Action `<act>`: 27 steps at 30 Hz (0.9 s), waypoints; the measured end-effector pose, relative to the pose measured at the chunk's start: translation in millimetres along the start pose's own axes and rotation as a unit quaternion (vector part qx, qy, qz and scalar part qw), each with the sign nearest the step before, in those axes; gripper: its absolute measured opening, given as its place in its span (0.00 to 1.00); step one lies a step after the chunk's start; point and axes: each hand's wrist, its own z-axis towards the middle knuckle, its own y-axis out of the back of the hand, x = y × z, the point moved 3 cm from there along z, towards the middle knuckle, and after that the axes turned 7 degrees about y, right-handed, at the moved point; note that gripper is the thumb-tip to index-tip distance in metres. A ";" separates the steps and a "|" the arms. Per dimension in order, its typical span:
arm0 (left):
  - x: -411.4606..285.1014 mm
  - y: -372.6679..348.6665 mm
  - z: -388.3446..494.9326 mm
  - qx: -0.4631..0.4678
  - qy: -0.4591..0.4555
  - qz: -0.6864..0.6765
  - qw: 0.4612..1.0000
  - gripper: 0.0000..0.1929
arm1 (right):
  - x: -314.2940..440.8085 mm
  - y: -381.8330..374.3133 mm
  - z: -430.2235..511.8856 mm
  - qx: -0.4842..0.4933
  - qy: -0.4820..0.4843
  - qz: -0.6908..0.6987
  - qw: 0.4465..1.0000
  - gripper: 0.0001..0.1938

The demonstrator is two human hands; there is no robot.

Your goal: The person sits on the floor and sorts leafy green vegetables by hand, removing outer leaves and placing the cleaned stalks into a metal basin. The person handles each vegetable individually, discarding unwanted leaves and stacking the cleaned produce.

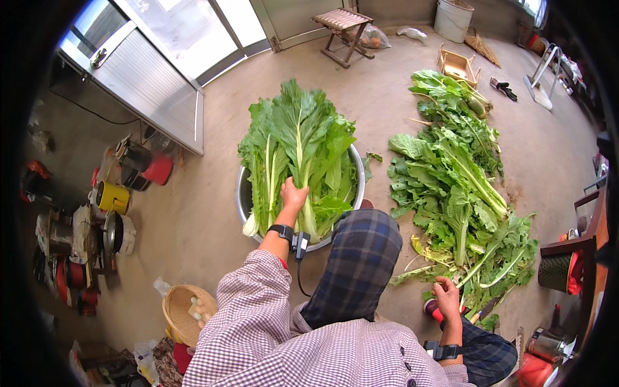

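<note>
My left hand (pixel 294 194) grips the stalk of a large leafy green (pixel 301 130) over a round metal basin (pixel 359 169). More leafy greens (pixel 263 169) with pale stems fill the basin, some sticking out past its rim. On the right, my right hand (pixel 446 296) hovers by the near end of a long heap of leafy greens (pixel 449 193). Its fingers are bent; whether they pinch anything is too small to tell. Close to that hand, a knife (pixel 485 312) with a light handle lies partly under leaves.
A basket of eggs (pixel 181 309) sits at my left. Pots and a yellow container (pixel 113 197) line the left side. Ahead are an open door (pixel 154 82), a folding stool (pixel 341 24) and a white bucket (pixel 453 17). A small wooden stool (pixel 457 65) lies beyond the heap.
</note>
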 end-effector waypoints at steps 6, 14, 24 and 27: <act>36.5 -30.2 -8.1 -0.043 -0.091 0.144 0.984 0.34 | -13.6 4.3 5.5 -0.002 0.029 -0.024 0.999 0.13; -105.9 70.4 10.4 0.091 -0.124 -0.138 0.978 0.22 | 103.1 12.0 -1.9 0.047 0.190 -0.149 0.969 0.18; -304.4 176.3 -252.1 0.352 -0.274 -0.425 0.787 0.18 | 332.9 25.5 -180.8 -0.045 0.677 -0.262 0.686 0.11; -316.3 139.3 -289.9 0.387 -0.228 -0.448 0.773 0.17 | 344.8 35.7 -189.1 -0.092 0.674 -0.254 0.687 0.08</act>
